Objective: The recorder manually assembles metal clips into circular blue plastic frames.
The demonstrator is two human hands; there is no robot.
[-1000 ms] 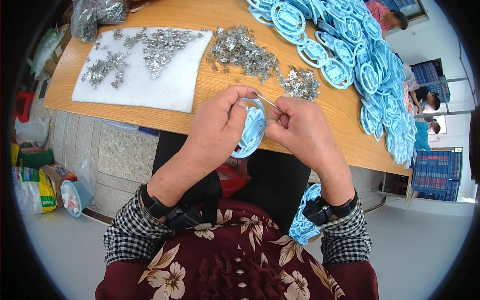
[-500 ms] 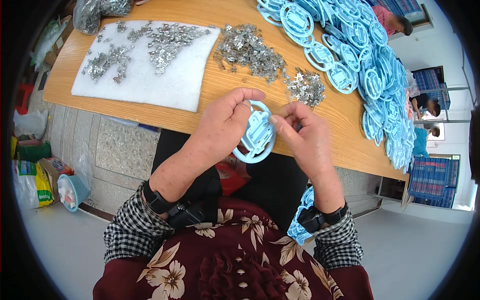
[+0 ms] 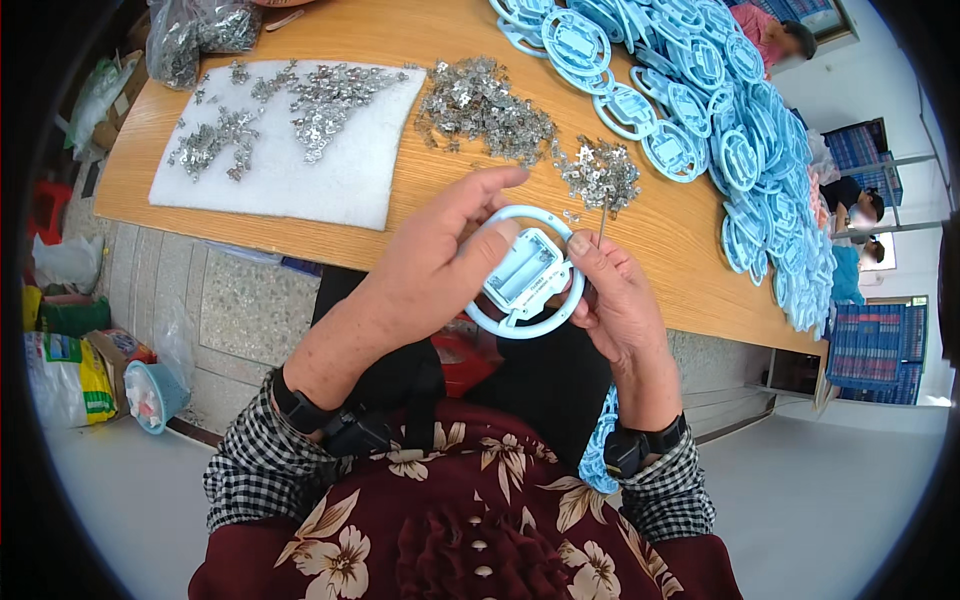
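Observation:
A light blue plastic toy steering wheel (image 3: 525, 327) is held over the table's near edge. The face turned up has a rectangular recess in its hub. My left hand (image 3: 425, 265) grips the wheel's left side, thumb over the rim and forefinger stretched out beyond it. At the right rim is my right hand (image 3: 625, 305), fingers curled and thumb by the rim. A thin metal rod (image 3: 603, 225) sticks up from that hand; its lower end is hidden. Just beyond lies a small pile of metal clips (image 3: 600, 175).
A larger heap of metal pieces (image 3: 485, 110) lies left of the small pile. More pieces are spread on a white pad (image 3: 290, 190). Blue wheels (image 3: 740, 160) are piled along the table's right side. Bags of metal parts (image 3: 175, 45) stand far left. People sit beyond at right.
The steering wheel has been turned so its recessed hub faces up. The metal rod now shows upright from my right hand, which has shifted slightly down along the rim.

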